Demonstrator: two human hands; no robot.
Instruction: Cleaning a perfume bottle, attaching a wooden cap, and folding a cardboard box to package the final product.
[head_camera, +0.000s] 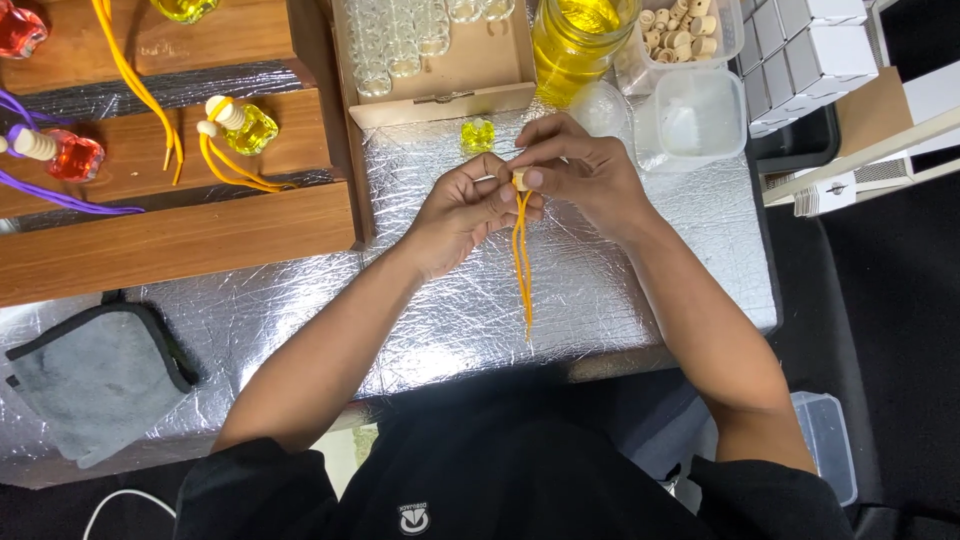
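Both hands meet over the middle of a foil-covered table, fingers pinched together on a small pale wooden cap. The left hand is curled nearly closed, its thumb and forefinger gripping the cap from the left; the right hand closes on it from the right and far side, fingertips bunched, no fingers spread. A doubled yellow cord hangs from the cap, running toward the near edge of the table and ending short of it.

Just beyond the hands, a small yellow glass bottle sits on the foil, uncapped and touched by neither hand. Farther off, a shallow cardboard box holds rows of empty clear bottles. To its right stands a large jar of yellow liquid, and right of that a clear tub of wooden caps. An empty clear plastic container rests nearer, right of the hands, with stacked white boxes at the far right.

To the left, stepped wooden shelves carry finished pieces: a yellow bottle with cap and yellow cord, a red bottle with purple cord, and another red bottle at the far left corner. A folded grey cloth lies on the foil at the near left. Both forearms are bare, above a black shirt.
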